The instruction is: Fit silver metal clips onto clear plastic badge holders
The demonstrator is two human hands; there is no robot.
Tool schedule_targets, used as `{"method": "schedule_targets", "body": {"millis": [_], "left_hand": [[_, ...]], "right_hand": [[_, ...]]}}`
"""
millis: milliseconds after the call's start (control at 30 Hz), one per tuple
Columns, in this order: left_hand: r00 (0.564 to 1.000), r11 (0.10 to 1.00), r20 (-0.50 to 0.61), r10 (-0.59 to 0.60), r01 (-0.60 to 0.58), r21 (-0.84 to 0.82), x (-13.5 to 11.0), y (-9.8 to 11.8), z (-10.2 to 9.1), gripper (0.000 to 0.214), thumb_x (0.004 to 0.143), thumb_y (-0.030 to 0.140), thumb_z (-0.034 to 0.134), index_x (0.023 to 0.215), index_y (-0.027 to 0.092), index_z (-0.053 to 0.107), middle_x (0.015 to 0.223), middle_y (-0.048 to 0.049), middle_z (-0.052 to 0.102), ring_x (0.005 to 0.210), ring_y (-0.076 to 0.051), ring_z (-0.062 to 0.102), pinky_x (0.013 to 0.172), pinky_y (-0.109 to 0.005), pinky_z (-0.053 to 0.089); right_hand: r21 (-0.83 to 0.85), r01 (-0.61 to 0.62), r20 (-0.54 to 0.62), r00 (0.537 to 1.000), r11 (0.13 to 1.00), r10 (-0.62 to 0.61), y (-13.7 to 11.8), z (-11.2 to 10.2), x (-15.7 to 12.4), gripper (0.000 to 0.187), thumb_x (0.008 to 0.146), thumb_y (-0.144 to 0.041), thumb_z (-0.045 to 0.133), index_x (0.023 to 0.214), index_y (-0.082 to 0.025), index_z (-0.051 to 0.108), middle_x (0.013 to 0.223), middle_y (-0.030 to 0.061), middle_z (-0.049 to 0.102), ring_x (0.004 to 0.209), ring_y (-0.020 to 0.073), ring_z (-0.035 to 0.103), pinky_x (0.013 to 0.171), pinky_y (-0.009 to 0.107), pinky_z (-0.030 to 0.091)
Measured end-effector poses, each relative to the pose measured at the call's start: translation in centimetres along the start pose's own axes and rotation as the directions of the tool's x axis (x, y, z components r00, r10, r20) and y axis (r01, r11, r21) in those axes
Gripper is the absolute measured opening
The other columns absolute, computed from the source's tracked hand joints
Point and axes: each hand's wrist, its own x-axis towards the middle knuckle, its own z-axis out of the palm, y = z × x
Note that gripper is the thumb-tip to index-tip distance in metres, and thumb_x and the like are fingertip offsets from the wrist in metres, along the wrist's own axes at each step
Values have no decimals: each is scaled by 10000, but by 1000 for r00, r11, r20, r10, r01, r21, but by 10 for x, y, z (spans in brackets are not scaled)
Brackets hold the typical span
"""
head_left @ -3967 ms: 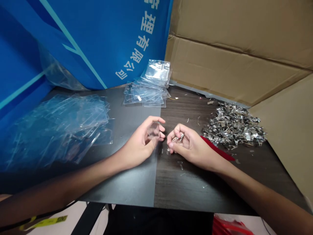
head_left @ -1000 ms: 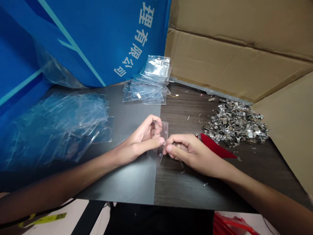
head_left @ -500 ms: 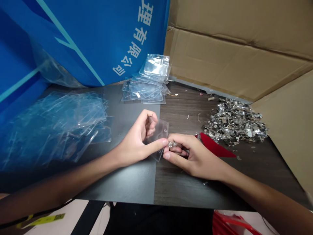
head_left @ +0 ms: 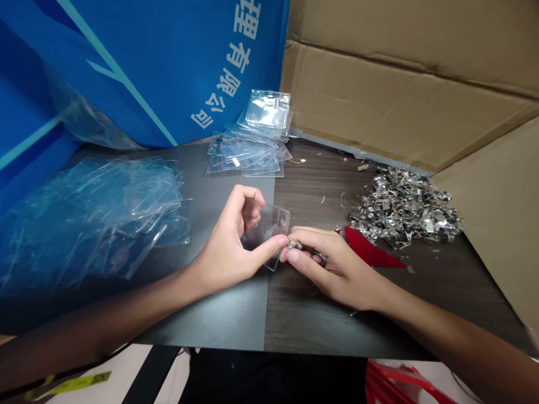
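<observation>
Right fingers (head_left: 311, 241) hide most of the metal clip (head_left: 295, 245).

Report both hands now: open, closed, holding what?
Left hand: closed, pinching a clear plastic badge holder.
Right hand: closed, holding a small silver metal clip.

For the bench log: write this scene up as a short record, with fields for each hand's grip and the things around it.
Left hand grip: a clear plastic badge holder, pinched by the left hand
Right hand grip: a small silver metal clip, held at the fingertips of the right hand
Right of hands: a heap of shiny silver metal clips; a flat red triangular piece
Left of hands: a loose heap of clear plastic holders
Ahead: a stack of clear plastic holders
Surface: a dark table, black and brown wood-grain
</observation>
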Motion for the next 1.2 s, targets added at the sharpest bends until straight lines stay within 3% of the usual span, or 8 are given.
{"method": "schedule_targets", "body": {"millis": [267,500,733,1033,1200], "left_hand": [[983,984,-63,175,-172,45,-3,-3,2,510,847,138,859,1178,253,488,1060,-9,467,875,-136,472,725,-278,433],[864,852,-59,500,-479,214,4,-7,-4,595,800,215,967,1175,254,507,968,-1,493,785,-152,441,638,-298,398],[856,844,-54,515,-494,210,3,-7,-4,614,794,247,996,1168,247,509,959,0,501,768,-147,445,633,-305,401],[912,898,-96,398,-366,244,0,-4,-1,583,833,425,972,1119,287,483,945,-5,500,760,-173,453,637,-348,395],[902,887,-87,423,-393,244,-1,-3,0,559,842,333,969,1129,282,492,953,1,489,783,-169,454,648,-347,382]], "right_hand": [[-134,150,-44,987,980,-157,0,-2,-2,252,1140,-220,522,913,-185,625,834,14,595,739,146,532,682,288,415],[-159,233,-97,963,959,-250,2,0,-2,193,1105,-169,573,916,-187,600,813,-11,519,713,127,491,649,269,386],[-220,271,-58,955,937,-290,3,-2,-4,168,1101,-173,562,937,-206,574,833,-4,527,727,141,485,643,284,377],[-250,258,-33,961,933,-274,2,-4,-4,168,1110,-195,535,946,-213,567,842,5,543,727,151,486,646,294,390],[-261,266,-36,958,928,-285,4,-4,-3,204,1129,-185,511,934,-202,571,847,10,543,733,147,489,660,294,393]]}}
